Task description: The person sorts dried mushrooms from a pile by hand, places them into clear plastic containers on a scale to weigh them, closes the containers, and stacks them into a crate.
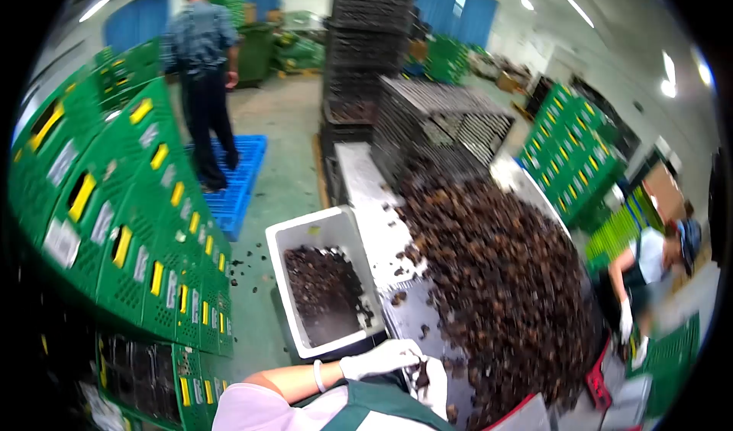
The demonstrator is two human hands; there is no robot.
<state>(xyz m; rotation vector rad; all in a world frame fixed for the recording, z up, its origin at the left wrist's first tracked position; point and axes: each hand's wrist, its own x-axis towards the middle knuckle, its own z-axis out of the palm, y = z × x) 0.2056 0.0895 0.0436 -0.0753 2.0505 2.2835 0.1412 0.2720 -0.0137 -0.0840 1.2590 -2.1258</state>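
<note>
Both my hands wear white gloves and meet at the near edge of the sorting table (pixel 439 347). My left hand (pixel 380 359) reaches in from the left, its fingers closed on a small dark brown piece (pixel 418 374). Against the same piece, my right hand (pixel 434 389) is curled, with its fingertips partly hidden. A large heap of similar dark brown pieces (pixel 504 278) covers the table to the right. Left of my hands stands a white bin (pixel 276 274) partly filled with dark pieces. Their exact kind is too small to make out.
A tipped black crate (pixel 450 99) lies behind the heap, near stacked black crates (pixel 363 57). Green crates (pixel 145 240) rise at left. One person (pixel 202 49) stands on a blue pallet (pixel 243 179); another gloved person (pixel 649 255) works at right.
</note>
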